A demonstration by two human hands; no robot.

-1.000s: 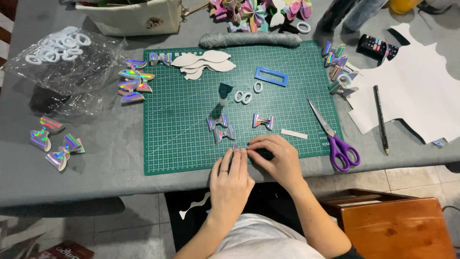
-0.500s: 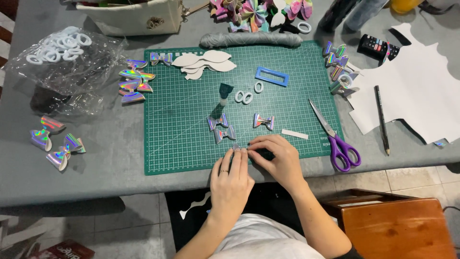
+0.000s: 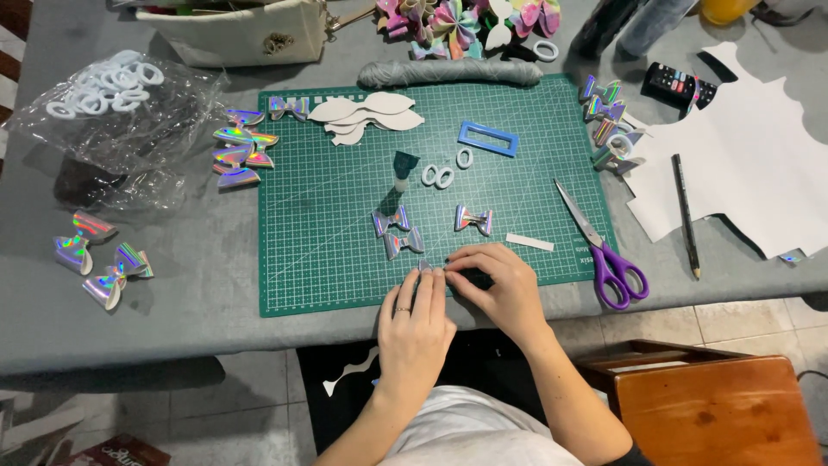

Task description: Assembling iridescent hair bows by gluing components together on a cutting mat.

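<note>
Pinching small holographic bow piece (image 3: 424, 267)

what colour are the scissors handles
Purple, on the scissors lying at the cutting mat's right edge; seen in the head view.

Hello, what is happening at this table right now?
A person sits at a grey table and makes small shiny bows. Both hands meet at the near edge of the green cutting mat: the left hand and the right hand pinch a small holographic piece between the fingertips. Three finished bows lie just beyond the hands. Purple scissors rest at the right edge of the mat, and a clear bag of white rings sits far left.
</note>
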